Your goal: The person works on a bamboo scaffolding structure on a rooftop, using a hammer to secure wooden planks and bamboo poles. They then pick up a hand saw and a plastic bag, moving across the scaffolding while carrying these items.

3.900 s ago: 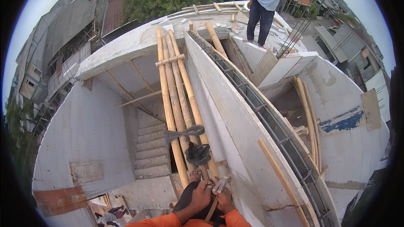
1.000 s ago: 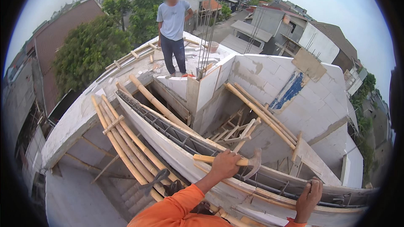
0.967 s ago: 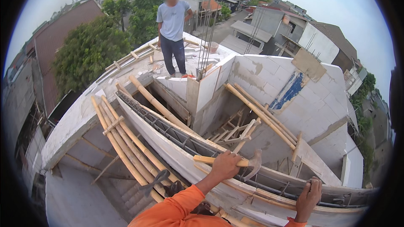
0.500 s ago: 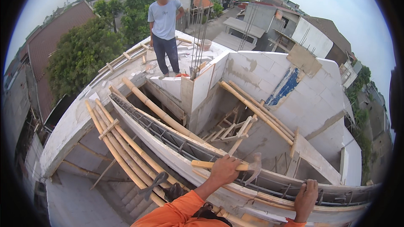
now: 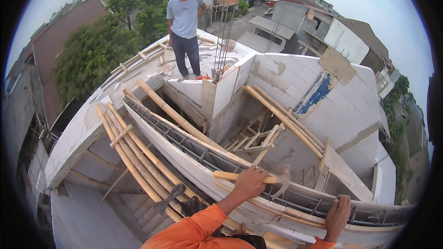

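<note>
My left hand (image 5: 250, 182) is closed round the wooden handle of a claw hammer (image 5: 221, 175), pressed near the top of a long beam form. The hammer's metal head (image 5: 283, 182) hangs over the form's channel, to the right of that hand. Steel rebar (image 5: 203, 159) runs along inside the channel between two boards. Further right, my right hand (image 5: 339, 212) crosses the near side of the form, its fingers curled on the formwork board (image 5: 302, 219). Both arms wear orange sleeves.
Bamboo poles (image 5: 138, 152) and a dark strap (image 5: 170, 198) lie left of the form, above a drop. Beyond are a pit with a wooden ladder-like frame (image 5: 258, 140) and a block wall (image 5: 286, 76). A person (image 5: 184, 23) stands on the far slab near upright rebar (image 5: 224, 37).
The whole view has shifted slightly, with the scene sitting a little further right. Both hands keep their places on the hammer and the board.
</note>
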`<state>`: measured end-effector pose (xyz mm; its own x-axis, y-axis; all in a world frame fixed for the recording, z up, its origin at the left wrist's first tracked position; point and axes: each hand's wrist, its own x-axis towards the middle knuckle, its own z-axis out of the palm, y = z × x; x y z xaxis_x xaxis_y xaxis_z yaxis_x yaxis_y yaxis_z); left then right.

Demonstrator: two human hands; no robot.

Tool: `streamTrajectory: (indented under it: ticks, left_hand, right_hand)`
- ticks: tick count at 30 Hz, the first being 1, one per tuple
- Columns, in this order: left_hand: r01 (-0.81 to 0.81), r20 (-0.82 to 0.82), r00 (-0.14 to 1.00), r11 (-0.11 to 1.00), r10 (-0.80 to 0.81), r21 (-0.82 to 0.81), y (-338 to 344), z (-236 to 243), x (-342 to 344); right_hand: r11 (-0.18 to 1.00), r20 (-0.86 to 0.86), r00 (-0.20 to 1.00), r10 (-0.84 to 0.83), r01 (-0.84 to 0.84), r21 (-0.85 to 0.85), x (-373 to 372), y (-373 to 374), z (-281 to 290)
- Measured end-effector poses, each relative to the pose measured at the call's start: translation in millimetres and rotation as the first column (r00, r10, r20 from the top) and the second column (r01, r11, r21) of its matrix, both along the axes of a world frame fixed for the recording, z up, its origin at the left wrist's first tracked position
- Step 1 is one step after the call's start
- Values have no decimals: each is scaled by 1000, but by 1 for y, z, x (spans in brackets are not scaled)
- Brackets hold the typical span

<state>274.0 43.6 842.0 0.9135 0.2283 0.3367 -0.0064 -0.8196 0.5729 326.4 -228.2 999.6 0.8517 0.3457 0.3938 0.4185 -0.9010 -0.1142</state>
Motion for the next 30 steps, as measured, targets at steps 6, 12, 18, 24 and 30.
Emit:
streamTrajectory:
  ticks: [6, 12, 18, 24, 30]
  left_hand:
    - [-12, 21, 1000, 1000, 12, -6, -2, -1, -1]
    - [-51, -22, 998, 998, 52, 36, -5, 3, -2]
    - [-105, -12, 994, 993, 105, 50, -9, -5, 0]
    - [-101, -65, 992, 992, 106, 70, -9, -1, 1]
    - [-136, -93, 986, 990, 139, 35, -12, 1, 2]
  right_hand:
    - [1000, 5, 1000, -9, 9, 4, -1, -4, -2]
    - [999, -7, 999, 41, -40, 34, -3, -5, -2]
    - [993, 12, 995, 97, -97, 69, -7, -11, -2]
    - [978, 7, 987, 163, -163, 133, -13, -10, 6]
    - [970, 22, 976, 217, -219, 107, -13, -16, 5]
